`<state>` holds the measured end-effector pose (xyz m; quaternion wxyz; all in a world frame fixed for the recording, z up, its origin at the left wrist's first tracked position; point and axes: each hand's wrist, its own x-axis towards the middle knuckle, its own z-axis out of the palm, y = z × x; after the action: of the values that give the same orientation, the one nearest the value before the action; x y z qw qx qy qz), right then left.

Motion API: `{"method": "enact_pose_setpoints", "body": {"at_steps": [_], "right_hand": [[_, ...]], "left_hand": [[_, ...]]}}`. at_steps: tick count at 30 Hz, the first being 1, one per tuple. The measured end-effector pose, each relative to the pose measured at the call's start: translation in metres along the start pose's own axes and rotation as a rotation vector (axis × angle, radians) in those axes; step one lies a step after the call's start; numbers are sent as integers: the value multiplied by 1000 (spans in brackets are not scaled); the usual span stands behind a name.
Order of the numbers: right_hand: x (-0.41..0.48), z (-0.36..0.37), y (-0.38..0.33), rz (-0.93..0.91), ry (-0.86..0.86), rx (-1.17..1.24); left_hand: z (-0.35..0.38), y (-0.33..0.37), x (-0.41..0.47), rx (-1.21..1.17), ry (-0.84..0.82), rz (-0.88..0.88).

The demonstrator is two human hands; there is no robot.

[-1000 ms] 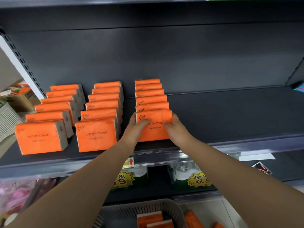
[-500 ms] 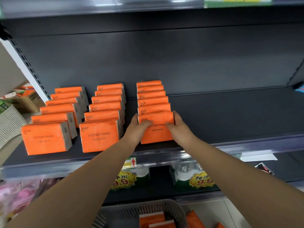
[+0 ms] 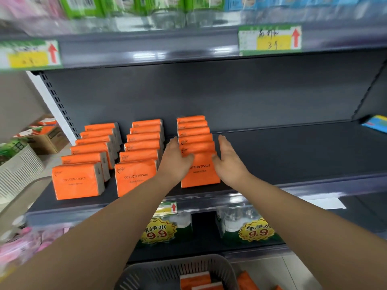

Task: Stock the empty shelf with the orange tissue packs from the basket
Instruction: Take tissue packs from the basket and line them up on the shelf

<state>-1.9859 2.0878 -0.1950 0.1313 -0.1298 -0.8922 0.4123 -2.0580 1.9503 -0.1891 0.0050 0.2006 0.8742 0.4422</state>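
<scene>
Both hands have let go of the front orange pack point(image 3: 200, 170) since half a second ago, when their fingers were curled around its upper corners. Now the left hand point(image 3: 174, 159) lies with its fingers stretched flat along the left side of that pack's row, thumb touching the pack's top left corner, and the right hand point(image 3: 228, 158) stands open-palmed just beside the right side, thumb at the top right corner; neither grips anything. The view has also tipped upward, so the shelf above, with its yellow and green price tags point(image 3: 270, 39), has come into sight.

That front pack stands upright at the front edge of the dark shelf point(image 3: 293, 151), printed face forward, closing the third row of orange packs. Left of it stand two more rows: the middle row point(image 3: 142, 147) just beside it and the far-left row point(image 3: 92, 153) beyond that. To the right of the pack the shelf surface is bare up to a blue item point(image 3: 374, 123) at the far right edge.

Below the pack, under the shelf lip, sit bottled water bundles with yellow 9.9 stickers point(image 3: 255, 231). Lower still, the grey basket point(image 3: 159, 273) holds further orange packs point(image 3: 196, 280), and another lies just outside it to the right.
</scene>
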Motion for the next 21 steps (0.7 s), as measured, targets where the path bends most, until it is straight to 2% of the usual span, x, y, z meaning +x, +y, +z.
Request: {"method": "enact_pose_setpoints", "body": {"at_steps": [5, 15, 21], "right_hand": [[-17, -6, -15, -66, 40, -283], [-71, -2, -30, -100, -88, -434], [-106, 11, -27, -104, -133, -532]], "left_hand": [[-12, 5, -21, 354, -32, 87], [-26, 12, -78, 579, 23, 154], [-22, -4, -126, 718, -1, 183]]}}
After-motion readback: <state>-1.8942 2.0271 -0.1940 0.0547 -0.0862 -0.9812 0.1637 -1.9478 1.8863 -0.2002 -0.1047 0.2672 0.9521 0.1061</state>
